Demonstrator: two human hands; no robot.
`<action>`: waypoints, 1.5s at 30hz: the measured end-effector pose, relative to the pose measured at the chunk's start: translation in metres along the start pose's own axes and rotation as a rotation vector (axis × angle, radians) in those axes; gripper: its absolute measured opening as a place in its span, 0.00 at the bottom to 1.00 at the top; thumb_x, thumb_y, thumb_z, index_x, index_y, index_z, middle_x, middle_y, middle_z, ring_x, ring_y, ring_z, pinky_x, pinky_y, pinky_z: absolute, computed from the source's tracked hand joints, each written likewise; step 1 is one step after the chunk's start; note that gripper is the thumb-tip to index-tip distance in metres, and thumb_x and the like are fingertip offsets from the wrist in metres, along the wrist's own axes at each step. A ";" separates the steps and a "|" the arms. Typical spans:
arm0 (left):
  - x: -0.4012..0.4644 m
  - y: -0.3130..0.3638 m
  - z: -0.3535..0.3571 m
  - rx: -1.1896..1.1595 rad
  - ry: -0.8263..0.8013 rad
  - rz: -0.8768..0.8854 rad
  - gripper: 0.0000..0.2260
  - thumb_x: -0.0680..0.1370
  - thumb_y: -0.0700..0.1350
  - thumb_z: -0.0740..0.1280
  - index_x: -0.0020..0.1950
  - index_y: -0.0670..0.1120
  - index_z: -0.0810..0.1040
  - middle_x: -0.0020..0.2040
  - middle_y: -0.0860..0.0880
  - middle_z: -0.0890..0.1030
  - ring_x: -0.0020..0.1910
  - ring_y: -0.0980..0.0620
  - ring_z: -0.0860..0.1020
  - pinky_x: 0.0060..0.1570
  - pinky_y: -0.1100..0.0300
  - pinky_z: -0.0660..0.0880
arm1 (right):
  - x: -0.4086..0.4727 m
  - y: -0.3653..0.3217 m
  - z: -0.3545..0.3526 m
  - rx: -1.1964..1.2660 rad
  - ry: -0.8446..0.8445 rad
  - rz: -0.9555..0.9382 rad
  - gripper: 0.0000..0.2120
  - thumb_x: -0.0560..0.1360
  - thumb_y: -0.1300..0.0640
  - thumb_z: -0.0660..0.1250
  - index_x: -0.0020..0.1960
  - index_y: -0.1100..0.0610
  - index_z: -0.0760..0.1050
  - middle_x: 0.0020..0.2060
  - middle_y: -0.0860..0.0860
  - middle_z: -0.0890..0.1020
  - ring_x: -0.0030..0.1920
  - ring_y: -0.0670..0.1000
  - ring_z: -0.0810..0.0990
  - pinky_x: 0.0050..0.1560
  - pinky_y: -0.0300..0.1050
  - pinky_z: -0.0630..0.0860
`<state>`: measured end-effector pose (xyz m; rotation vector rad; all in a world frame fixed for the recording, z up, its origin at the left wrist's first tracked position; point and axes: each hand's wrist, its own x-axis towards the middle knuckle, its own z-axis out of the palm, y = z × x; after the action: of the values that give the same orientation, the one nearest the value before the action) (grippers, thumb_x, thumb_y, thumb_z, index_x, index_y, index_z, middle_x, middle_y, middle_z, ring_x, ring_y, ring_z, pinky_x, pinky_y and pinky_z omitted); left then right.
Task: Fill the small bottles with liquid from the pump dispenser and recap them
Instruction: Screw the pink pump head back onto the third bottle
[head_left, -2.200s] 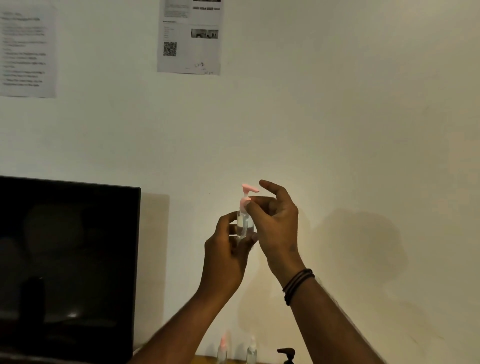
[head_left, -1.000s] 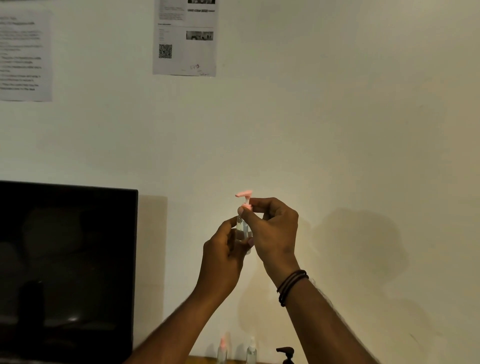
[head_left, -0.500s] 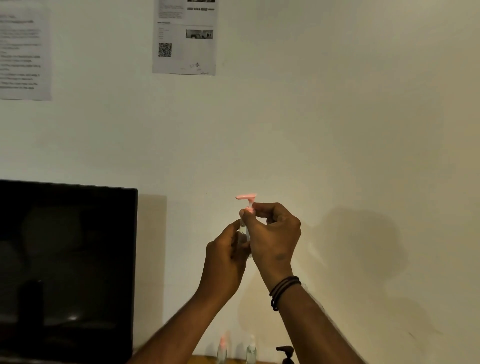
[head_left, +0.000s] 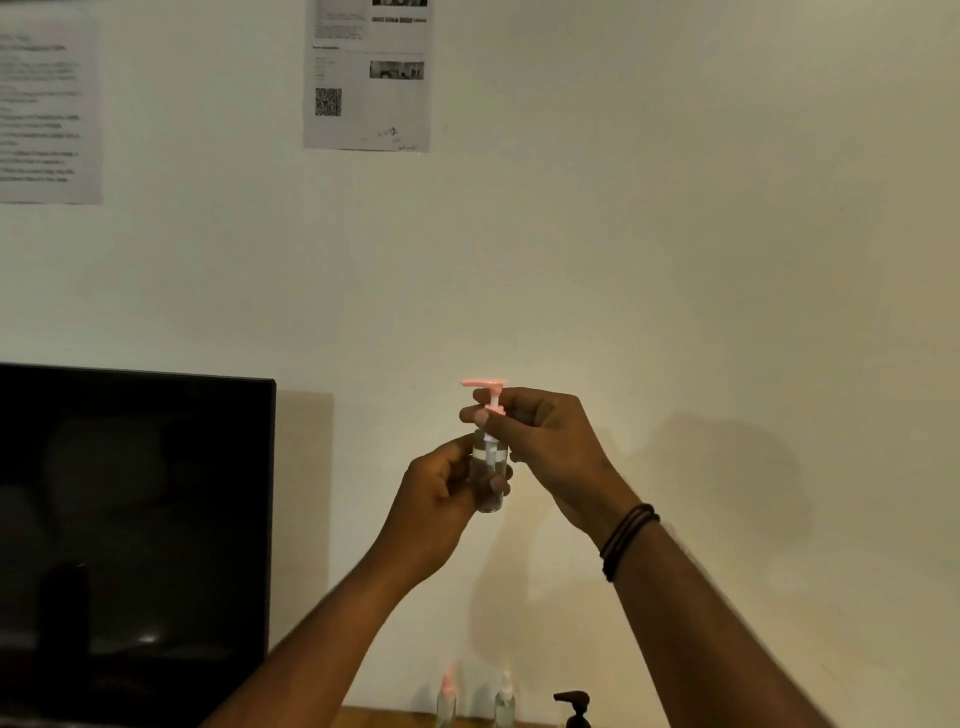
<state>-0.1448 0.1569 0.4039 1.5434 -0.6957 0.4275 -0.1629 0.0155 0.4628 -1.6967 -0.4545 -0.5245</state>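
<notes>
The small bottle (head_left: 488, 473) is being held up in front of the wall, well above the table (head_left: 395, 714), by the left hand (head_left: 441, 499), whose grip is being kept curled round the clear body. The pink pump cap (head_left: 485, 397) is being pinched at its collar by the fingers of the right hand (head_left: 545, 447). Recapping appears to be the step in hand: the cap is being seated or twisted onto the neck, and liquid is showing inside. Next, a firm final twist is likely being called for. Two more bottles (head_left: 448, 699) and a dark pump dispenser (head_left: 574, 709) are being left waiting at the table's far edge.
</notes>
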 end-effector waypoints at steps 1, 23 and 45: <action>0.000 0.002 0.001 -0.008 -0.012 0.000 0.11 0.82 0.38 0.69 0.55 0.56 0.81 0.48 0.52 0.88 0.49 0.47 0.86 0.47 0.63 0.82 | 0.000 0.001 0.000 0.010 -0.002 -0.008 0.09 0.78 0.57 0.74 0.57 0.57 0.86 0.50 0.50 0.89 0.50 0.52 0.87 0.48 0.46 0.84; -0.008 -0.010 0.016 0.094 0.115 0.103 0.15 0.82 0.35 0.69 0.48 0.57 0.81 0.39 0.61 0.85 0.41 0.54 0.84 0.41 0.68 0.80 | -0.007 0.029 0.027 -0.089 0.303 -0.110 0.05 0.77 0.57 0.75 0.52 0.51 0.88 0.39 0.46 0.88 0.40 0.48 0.87 0.44 0.59 0.85; -0.015 -0.069 -0.003 0.092 0.126 -0.065 0.12 0.79 0.41 0.73 0.51 0.59 0.79 0.43 0.64 0.85 0.45 0.63 0.84 0.42 0.71 0.78 | -0.008 0.084 0.043 -0.076 0.190 -0.024 0.06 0.76 0.55 0.76 0.53 0.51 0.86 0.45 0.47 0.87 0.35 0.52 0.78 0.44 0.54 0.84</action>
<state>-0.1106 0.1616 0.3422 1.6057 -0.5330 0.5097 -0.1178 0.0425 0.3839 -1.6960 -0.3211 -0.7216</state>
